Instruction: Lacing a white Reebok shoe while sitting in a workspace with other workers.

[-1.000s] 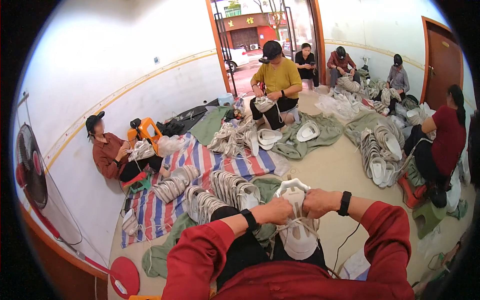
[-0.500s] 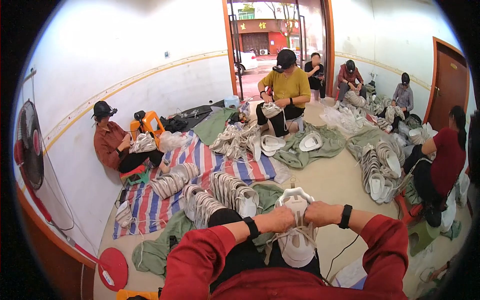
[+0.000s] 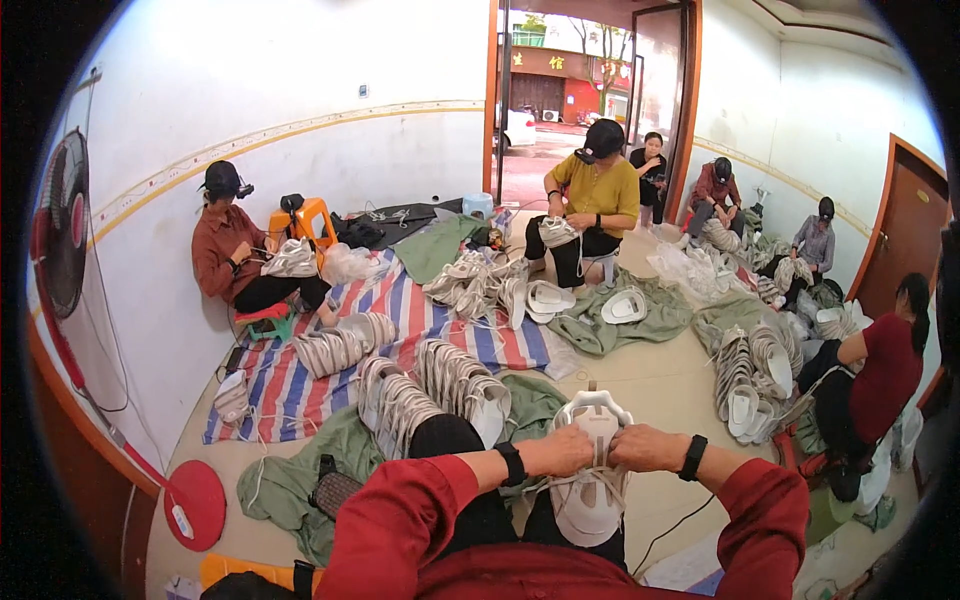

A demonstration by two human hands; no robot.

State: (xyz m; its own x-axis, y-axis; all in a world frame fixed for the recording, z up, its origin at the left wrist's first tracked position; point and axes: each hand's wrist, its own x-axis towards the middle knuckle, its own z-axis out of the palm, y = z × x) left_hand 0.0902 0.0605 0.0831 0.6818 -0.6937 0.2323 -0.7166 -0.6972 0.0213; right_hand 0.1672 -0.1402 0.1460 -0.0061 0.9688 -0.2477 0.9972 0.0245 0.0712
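A white shoe upper [image 3: 587,512] rests across my thighs, toe end toward me and heel opening away. Pale laces run over its open throat and hang loosely at its sides. My left hand [image 3: 566,451] is closed at the left edge of the throat. Opposite it, my right hand [image 3: 642,448] pinches the right edge. The fingertips face each other with a narrow gap between them; whether they grip lace ends as well cannot be made out.
Stacked shoe uppers [image 3: 398,408] stand just beyond my left knee, by a green cloth [image 3: 300,500]. A striped sheet [image 3: 420,350] carries more uppers. Co-workers sit around the room, one in a yellow top [image 3: 600,190]. A red fan base [image 3: 195,505] stands left; a cable [image 3: 672,530] lies right.
The whole view has shifted slightly. Both hands stay closed at the throat of the upper, and the lace that lay across it in front of my hands has changed its lie.
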